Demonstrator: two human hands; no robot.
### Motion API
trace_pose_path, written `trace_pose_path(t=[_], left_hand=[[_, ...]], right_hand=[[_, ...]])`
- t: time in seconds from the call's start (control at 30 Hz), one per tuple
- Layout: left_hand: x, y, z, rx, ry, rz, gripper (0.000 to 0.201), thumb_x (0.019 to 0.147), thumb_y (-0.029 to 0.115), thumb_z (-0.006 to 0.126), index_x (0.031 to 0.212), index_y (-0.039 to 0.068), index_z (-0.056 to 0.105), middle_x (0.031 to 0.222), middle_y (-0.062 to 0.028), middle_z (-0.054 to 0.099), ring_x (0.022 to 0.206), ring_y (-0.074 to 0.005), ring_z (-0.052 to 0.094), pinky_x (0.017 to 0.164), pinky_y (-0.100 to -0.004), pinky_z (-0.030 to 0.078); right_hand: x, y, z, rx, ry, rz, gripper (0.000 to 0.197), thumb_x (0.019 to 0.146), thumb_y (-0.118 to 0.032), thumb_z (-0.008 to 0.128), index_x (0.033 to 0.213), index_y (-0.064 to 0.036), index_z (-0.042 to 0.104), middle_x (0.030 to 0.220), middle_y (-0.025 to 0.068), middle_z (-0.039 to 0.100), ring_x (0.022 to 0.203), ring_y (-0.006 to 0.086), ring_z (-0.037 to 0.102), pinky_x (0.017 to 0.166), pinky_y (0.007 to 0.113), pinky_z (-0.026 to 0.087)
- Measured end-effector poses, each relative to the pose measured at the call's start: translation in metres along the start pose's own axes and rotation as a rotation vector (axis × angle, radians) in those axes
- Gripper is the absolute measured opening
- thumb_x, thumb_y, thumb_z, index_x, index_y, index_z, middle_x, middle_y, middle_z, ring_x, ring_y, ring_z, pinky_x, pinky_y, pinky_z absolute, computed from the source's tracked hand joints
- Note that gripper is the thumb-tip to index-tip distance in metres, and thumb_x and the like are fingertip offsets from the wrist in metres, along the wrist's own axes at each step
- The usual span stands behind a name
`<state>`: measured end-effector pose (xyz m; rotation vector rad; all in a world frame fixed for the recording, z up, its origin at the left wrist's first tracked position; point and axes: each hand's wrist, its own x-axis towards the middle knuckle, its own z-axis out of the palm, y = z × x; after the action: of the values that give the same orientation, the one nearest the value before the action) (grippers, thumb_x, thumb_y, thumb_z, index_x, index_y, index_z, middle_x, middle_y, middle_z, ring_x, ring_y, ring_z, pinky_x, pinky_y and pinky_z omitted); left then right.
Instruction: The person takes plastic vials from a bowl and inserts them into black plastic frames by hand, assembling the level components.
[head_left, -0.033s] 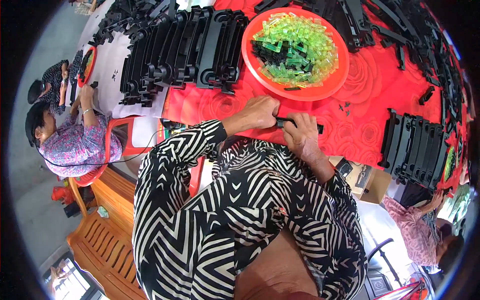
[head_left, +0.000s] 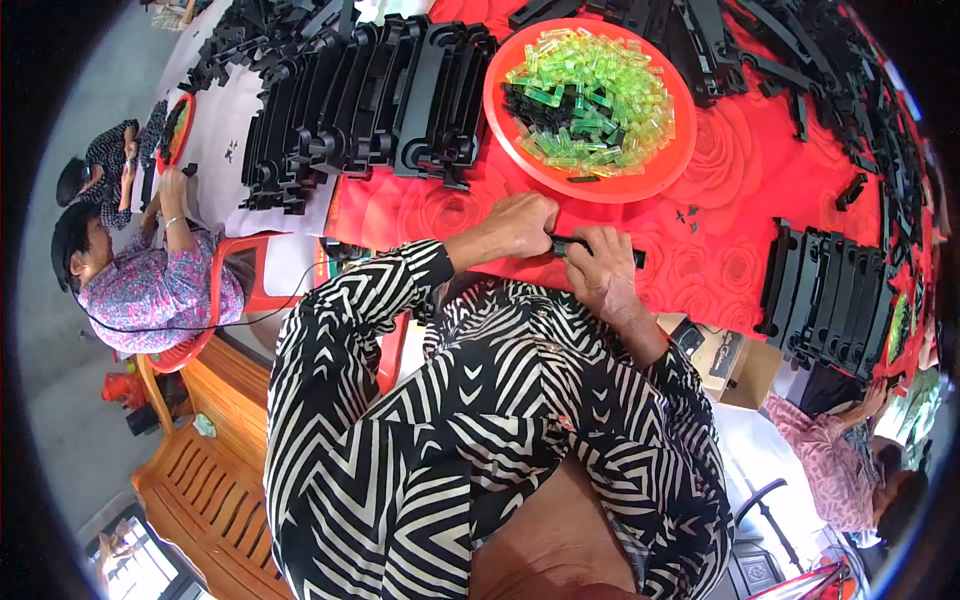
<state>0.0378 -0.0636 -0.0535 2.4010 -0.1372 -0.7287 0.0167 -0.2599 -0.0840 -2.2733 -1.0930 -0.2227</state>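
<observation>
Both my hands meet at the near edge of the red table, with a black plastic strip [head_left: 571, 245] between them. My left hand [head_left: 522, 223] is curled closed around the strip's left end. The fingers of my right hand [head_left: 602, 268] bend over its middle, and a short end sticks out to their right. My fingers cover most of the strip, so its full shape is hidden. Just beyond my hands sits a round red tray [head_left: 655, 186] heaped with small clear yellow-green pieces [head_left: 625, 95] and some small black pieces [head_left: 530, 115].
Long black plastic housings [head_left: 425, 100] stand in a row at the back left; another row [head_left: 825, 290] is at the right. Loose black parts [head_left: 690, 50] pile up behind. A cardboard box [head_left: 745, 365] is below the table edge. Co-workers [head_left: 165, 290] sit at both sides.
</observation>
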Motion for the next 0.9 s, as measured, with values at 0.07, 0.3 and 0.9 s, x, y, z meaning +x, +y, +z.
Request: trace_pose_path(t=[0.07,0.3,0.9], left_hand=[[-0.001,0.002,-0.003,0.01,0.006,0.011,0.017,0.063,0.011,0.067,0.078,0.004,0.063,0.083,-0.0169,0.066,0.085,-0.0354,0.064,0.069,-0.0461,0.049],[0.001,0.001,-0.003,-0.016,0.006,0.071,0.023,0.069,0.015,0.072,0.085,0.001,0.063,0.081,-0.0161,0.067,0.079,-0.0304,0.066,0.068,-0.042,0.05],[0.002,0.014,0.01,0.019,0.081,0.127,0.019,0.072,0.02,0.075,0.078,0.007,0.061,0.074,-0.0102,0.066,0.076,-0.0295,0.064,0.065,-0.0437,0.046]], right_hand=[[0.0,0.0,-0.001,0.005,0.013,-0.01,0.015,0.069,-0.014,0.065,0.081,-0.009,0.057,0.099,0.0092,0.056,0.089,0.0285,0.052,0.075,0.042,0.038],[-0.004,0.004,-0.001,0.039,0.008,0.005,0.016,0.07,-0.01,0.065,0.085,-0.0082,0.059,0.1,0.0099,0.056,0.091,0.0294,0.052,0.076,0.042,0.039],[-0.017,0.015,-0.032,0.146,0.101,0.278,0.024,0.076,-0.006,0.066,0.099,-0.0033,0.061,0.098,0.0147,0.059,0.092,0.0336,0.054,0.081,0.043,0.04]])
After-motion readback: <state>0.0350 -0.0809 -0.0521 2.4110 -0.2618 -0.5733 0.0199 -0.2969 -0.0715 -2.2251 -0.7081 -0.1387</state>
